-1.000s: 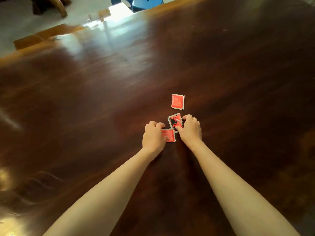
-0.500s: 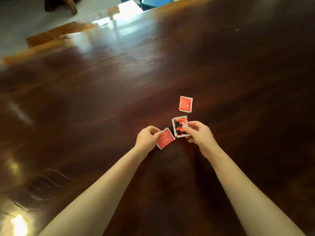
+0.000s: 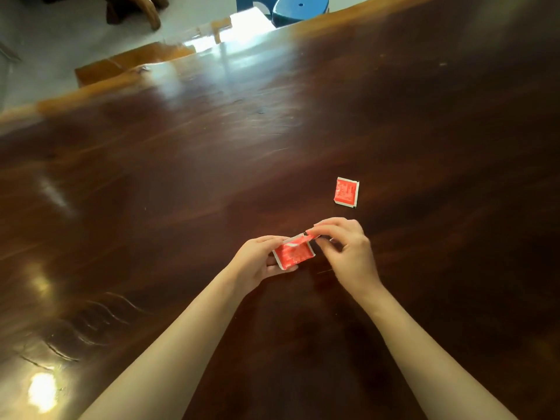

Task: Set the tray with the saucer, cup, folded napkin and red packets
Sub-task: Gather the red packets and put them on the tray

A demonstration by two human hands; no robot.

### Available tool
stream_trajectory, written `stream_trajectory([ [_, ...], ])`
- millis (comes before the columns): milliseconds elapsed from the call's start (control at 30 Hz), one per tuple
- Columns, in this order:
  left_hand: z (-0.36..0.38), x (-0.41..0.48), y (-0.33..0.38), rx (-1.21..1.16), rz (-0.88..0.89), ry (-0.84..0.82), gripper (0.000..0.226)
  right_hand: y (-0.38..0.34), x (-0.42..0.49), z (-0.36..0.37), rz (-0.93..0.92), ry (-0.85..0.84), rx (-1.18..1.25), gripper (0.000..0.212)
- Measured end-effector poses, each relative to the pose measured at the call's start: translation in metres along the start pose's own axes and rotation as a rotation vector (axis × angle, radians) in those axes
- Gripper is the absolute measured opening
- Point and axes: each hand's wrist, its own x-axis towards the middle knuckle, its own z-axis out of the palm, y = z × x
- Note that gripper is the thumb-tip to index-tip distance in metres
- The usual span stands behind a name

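Worked over a dark, glossy wooden tabletop (image 3: 151,192), with bright glare by its near left corner and along its far edge. Beyond that far edge, at the left, saw a wooden bench (image 3: 133,60) on a pale floor, and further right a blue stool (image 3: 300,9).

Held the left hand (image 3: 257,265) just over the tabletop, about midway along its near side. Gripped the first packet (image 3: 295,253) there, fingers and thumb curled round its left end. Had it red face up and tilted, right end free. Made out a white border and rows of white print on it. Could not read the print or any brand: too small and blurred.

Pinched the second packet (image 3: 309,237) in the right hand (image 3: 348,253), between thumb and forefinger, other fingers loosely bent. Saw it almost edge-on, a thin red strip with a pale rim, at the upper right corner of the first packet. Could not tell whether touching it or just clear of it. Saw no print on it.

Had the third packet (image 3: 347,192) lying flat on the tabletop, beyond the right hand toward the far edge, apart from both hands and the other two. Noted a red face, white border and lines of pale print, again unreadable.
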Motion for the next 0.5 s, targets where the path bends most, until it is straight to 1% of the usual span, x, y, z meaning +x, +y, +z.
stream_trajectory([
  [33,-0.001,-0.002,-0.001,-0.047,-0.019,-0.028,0.024,0.004,-0.004,0.004,-0.094,-0.006,-0.072,0.023],
  [100,-0.005,-0.004,-0.002,-0.158,-0.059,-0.056,0.031,0.011,-0.012,0.011,-0.188,-0.049,-0.132,0.027],
  [167,-0.009,-0.005,-0.005,-0.213,-0.066,-0.094,0.035,0.016,-0.019,0.015,-0.214,-0.084,-0.137,0.030],
  [233,-0.011,-0.007,-0.008,-0.187,-0.044,-0.138,0.031,0.020,-0.023,0.019,-0.209,-0.108,-0.129,0.032],
  [300,-0.011,-0.006,-0.012,-0.133,-0.007,-0.145,0.030,0.019,-0.023,0.020,-0.178,-0.148,-0.081,0.033],
  [367,-0.011,-0.003,-0.014,-0.086,0.009,-0.095,0.032,0.019,-0.015,0.015,-0.127,-0.149,-0.013,0.033],
  [433,-0.012,0.001,-0.016,-0.054,0.001,-0.051,0.033,0.024,0.006,0.008,-0.026,-0.038,-0.038,0.032],
  [500,-0.015,0.003,-0.015,-0.052,-0.010,-0.028,0.030,0.038,0.039,0.001,0.154,0.085,-0.179,0.030],
])
